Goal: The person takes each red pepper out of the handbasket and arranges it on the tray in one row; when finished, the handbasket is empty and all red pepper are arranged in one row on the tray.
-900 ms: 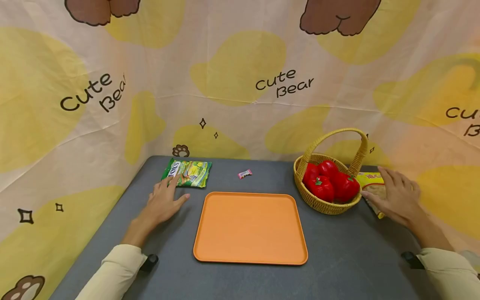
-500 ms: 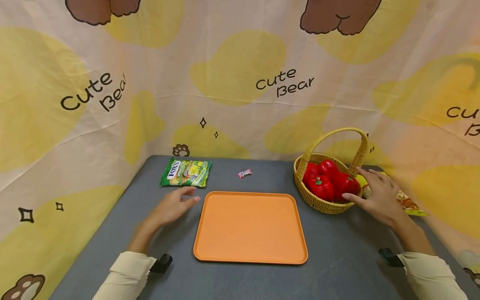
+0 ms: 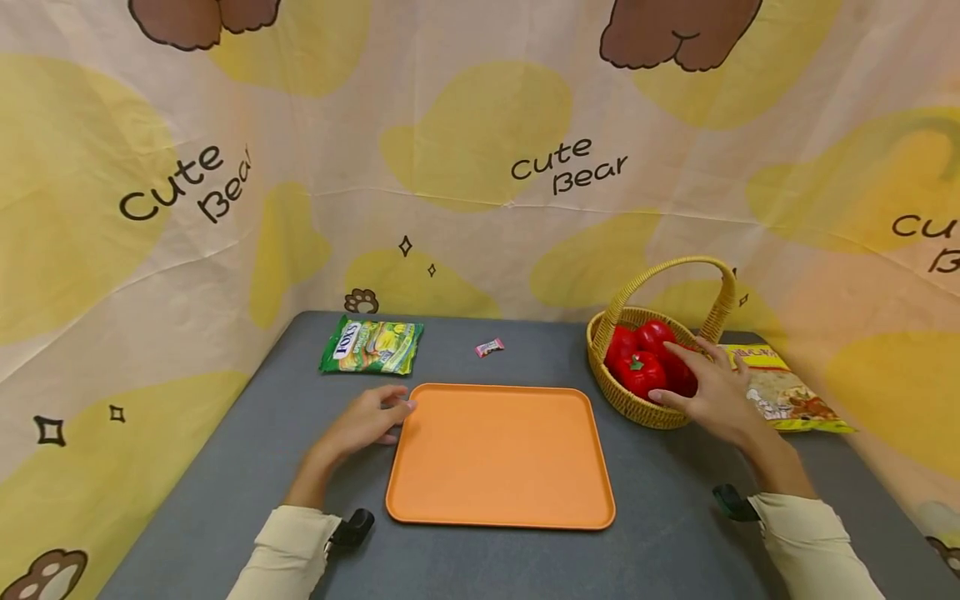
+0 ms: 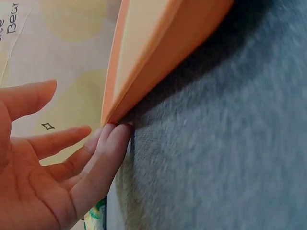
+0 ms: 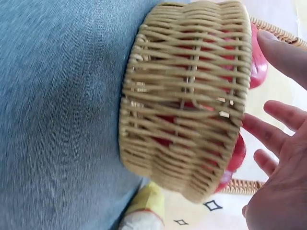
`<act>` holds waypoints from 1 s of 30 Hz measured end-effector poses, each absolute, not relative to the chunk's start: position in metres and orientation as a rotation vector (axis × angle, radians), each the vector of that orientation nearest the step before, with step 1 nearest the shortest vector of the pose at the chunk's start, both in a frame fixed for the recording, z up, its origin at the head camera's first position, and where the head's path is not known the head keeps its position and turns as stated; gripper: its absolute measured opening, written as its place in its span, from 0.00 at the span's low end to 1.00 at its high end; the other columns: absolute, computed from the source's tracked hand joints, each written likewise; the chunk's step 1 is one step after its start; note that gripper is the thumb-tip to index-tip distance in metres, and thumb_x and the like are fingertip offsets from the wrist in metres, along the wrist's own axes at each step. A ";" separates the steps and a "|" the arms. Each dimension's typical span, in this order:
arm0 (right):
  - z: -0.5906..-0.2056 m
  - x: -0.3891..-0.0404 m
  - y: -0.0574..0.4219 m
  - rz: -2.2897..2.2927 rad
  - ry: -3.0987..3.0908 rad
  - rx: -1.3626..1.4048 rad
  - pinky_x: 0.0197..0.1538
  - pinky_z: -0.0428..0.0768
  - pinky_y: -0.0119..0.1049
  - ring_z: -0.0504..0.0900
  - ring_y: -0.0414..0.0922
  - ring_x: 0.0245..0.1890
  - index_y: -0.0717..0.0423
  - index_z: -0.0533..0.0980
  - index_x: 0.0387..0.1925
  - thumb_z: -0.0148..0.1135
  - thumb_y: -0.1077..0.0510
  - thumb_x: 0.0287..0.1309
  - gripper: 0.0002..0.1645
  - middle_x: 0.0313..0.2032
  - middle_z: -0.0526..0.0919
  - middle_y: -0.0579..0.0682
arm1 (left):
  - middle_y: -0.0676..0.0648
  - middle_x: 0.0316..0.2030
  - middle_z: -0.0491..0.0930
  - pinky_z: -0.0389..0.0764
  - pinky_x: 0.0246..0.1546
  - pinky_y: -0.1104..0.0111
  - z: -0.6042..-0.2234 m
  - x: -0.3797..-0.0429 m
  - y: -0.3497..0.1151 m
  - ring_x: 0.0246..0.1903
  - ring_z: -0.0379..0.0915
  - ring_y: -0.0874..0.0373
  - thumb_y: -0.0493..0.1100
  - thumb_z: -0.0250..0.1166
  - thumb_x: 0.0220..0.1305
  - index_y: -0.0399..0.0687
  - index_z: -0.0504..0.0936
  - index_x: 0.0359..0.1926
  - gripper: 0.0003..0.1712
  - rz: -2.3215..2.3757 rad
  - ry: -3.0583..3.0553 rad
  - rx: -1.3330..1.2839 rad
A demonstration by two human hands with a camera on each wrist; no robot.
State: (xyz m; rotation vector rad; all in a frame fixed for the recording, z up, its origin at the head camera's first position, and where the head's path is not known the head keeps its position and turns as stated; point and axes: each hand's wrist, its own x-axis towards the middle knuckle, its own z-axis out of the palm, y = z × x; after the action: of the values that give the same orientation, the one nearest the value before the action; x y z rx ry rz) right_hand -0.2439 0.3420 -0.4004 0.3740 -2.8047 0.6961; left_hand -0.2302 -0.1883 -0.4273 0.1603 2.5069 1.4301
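Observation:
In the head view my left hand (image 3: 366, 422) is at the upper left corner of an orange tray (image 3: 501, 457). The left wrist view has its fingertips (image 4: 112, 132) right at the tray's edge, the thumb spread away. My right hand (image 3: 712, 390) reaches over the near right rim of a wicker basket (image 3: 643, 410), fingers spread. Several red bell peppers (image 3: 643, 375) fill the basket, and the hand covers part of them. In the right wrist view the fingers hover beside the basket's rim (image 5: 244, 72), thumb near a pepper (image 5: 258, 60).
A green Fox's candy bag (image 3: 373, 346) lies at the back left of the grey table (image 3: 675, 533). One small pink wrapped candy (image 3: 490, 347) is behind the tray. Right of the basket lies a yellow food packet (image 3: 787, 392). A printed cloth (image 3: 480, 167) hangs behind.
My left hand has moved right and nearer, from the candy bag to the tray's corner. My right hand has moved left, from over the yellow packet to over the basket's peppers.

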 end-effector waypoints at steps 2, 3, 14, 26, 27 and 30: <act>-0.401 -0.247 0.339 0.705 -2.835 0.369 0.67 0.33 0.84 0.47 0.72 0.77 0.58 0.65 0.78 0.72 0.37 0.61 0.52 0.75 0.61 0.74 | 0.28 0.70 0.71 0.91 0.45 0.59 -0.429 -0.231 -0.187 0.62 0.79 0.40 0.50 0.59 0.80 0.30 0.64 0.77 0.37 1.437 2.489 0.146; -0.401 -0.248 0.338 0.706 -2.850 0.366 0.67 0.32 0.84 0.46 0.72 0.78 0.58 0.65 0.78 0.72 0.37 0.61 0.52 0.75 0.61 0.74 | 0.28 0.71 0.71 0.91 0.45 0.59 -0.430 -0.232 -0.187 0.63 0.79 0.39 0.50 0.59 0.81 0.30 0.64 0.77 0.37 1.439 2.481 0.138; -0.407 -0.254 0.334 0.659 -2.873 0.390 0.67 0.32 0.83 0.48 0.75 0.75 0.59 0.68 0.75 0.71 0.40 0.62 0.48 0.71 0.66 0.75 | 0.30 0.69 0.75 0.91 0.46 0.56 -0.438 -0.233 -0.186 0.64 0.78 0.38 0.49 0.58 0.81 0.30 0.66 0.76 0.35 1.493 2.431 0.111; -0.415 -0.252 0.333 0.638 -2.670 0.449 0.64 0.38 0.83 0.58 0.72 0.68 0.60 0.75 0.69 0.83 0.52 0.52 0.44 0.62 0.79 0.67 | 0.30 0.68 0.75 0.91 0.45 0.58 -0.439 -0.234 -0.186 0.63 0.79 0.40 0.47 0.59 0.80 0.31 0.67 0.76 0.33 1.471 2.455 0.100; -0.416 -0.251 0.333 0.635 -2.656 0.452 0.64 0.39 0.84 0.59 0.72 0.67 0.59 0.76 0.68 0.83 0.52 0.51 0.44 0.62 0.79 0.67 | 0.31 0.67 0.76 0.92 0.45 0.58 -0.439 -0.234 -0.187 0.62 0.79 0.41 0.47 0.60 0.80 0.31 0.68 0.75 0.33 1.470 2.459 0.098; -0.416 -0.249 0.333 0.636 -2.621 0.455 0.64 0.41 0.84 0.60 0.71 0.67 0.59 0.76 0.68 0.84 0.53 0.50 0.45 0.61 0.80 0.67 | 0.33 0.62 0.78 0.92 0.42 0.59 -0.438 -0.234 -0.186 0.56 0.82 0.45 0.45 0.62 0.78 0.31 0.70 0.74 0.32 1.467 2.468 0.110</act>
State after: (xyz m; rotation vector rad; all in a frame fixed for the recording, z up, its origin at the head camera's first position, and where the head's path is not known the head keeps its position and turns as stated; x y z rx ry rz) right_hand -0.2493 0.3332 -0.4163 0.4549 -2.6209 0.6357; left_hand -0.2344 -0.1862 -0.4377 0.1105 2.4677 1.4669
